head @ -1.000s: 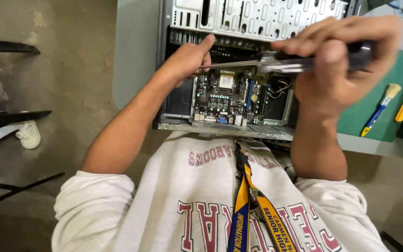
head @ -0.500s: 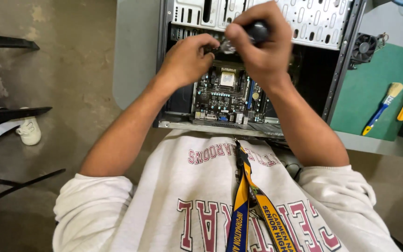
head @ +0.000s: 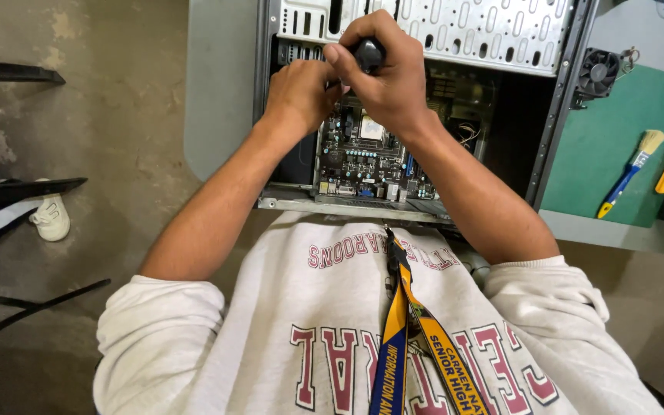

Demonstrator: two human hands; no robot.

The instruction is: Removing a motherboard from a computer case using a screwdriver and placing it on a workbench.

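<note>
Nearest, a blue-and-yellow lanyard [head: 401,323] hangs over a grey sweatshirt. Beyond it, both forearms crowd the open metal computer case [head: 501,38], leaving little room above the motherboard [head: 366,157]. The right hand [head: 386,73] is wrapped fully round a black screwdriver handle [head: 368,54], upright over the board; the left hand [head: 301,92] is curled beside it, contents hidden. Farther right, a brush [head: 630,170] lies on a green mat [head: 616,131].

The right hand [head: 386,73] is gripping a black screwdriver handle [head: 368,54] over the motherboard [head: 366,157] inside an open computer case [head: 455,34]. The left hand [head: 300,92] is resting just beside it, fingers touching the tool's shaft area.
</note>
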